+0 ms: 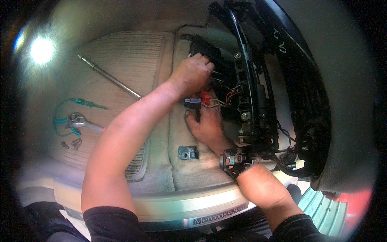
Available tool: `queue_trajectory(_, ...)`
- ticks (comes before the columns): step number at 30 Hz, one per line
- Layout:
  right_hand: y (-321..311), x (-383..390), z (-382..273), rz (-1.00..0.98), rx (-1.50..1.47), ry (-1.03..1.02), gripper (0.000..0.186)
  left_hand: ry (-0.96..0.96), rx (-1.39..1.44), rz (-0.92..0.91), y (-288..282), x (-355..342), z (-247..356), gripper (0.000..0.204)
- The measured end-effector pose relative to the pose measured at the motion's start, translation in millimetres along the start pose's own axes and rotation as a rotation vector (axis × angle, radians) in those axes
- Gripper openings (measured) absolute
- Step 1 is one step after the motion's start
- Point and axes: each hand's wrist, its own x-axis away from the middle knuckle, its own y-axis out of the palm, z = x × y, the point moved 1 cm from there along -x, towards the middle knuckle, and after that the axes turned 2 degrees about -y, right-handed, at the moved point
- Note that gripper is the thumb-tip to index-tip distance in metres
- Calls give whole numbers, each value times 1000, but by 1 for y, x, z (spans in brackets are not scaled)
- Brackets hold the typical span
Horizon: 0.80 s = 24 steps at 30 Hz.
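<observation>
My left hand point(193, 74) is closed, its fingers curled down at the near edge of a black box point(204, 46) on the carpet; what lies inside the fingers is hidden. Below it my right hand point(207, 127) reaches in past the metal seat frame point(252, 97), thumb held out to the side. Its other fingers run up beneath the wires and my left hand, out of sight. Across the right hand lie a red connector point(206, 98) and a dark grey connector point(192, 103). Thin wires point(230, 96) lead from them to the seat frame.
On the ribbed floor mat point(121, 48) lie a long metal bar point(109, 76), a green-handled probe point(89, 103) with coiled cable, a ratchet point(76, 120) and several bolts point(76, 143). A floor bracket point(188, 153) is near the door sill point(161, 201). A metal bracket point(231, 160) overhangs my right wrist.
</observation>
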Motion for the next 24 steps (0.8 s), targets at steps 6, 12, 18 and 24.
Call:
queue_trajectory(6, 1, 0, -1, 48, 34, -47, 61, -32, -19, 50, 3, -2, 4, 15)
queue_trajectory(12, -7, -6, -7, 34, -30, -70, 58, -33, 31, 80, 5, 2, 3, 20)
queue_trajectory(18, -7, -4, 0, -86, -91, 30, 62, 63, 116, 129, 3, 5, -1, 15)
queue_trajectory(24, -7, -4, -5, 15, 54, -51, 50, -16, 57, 150, 6, 5, 1, 15)
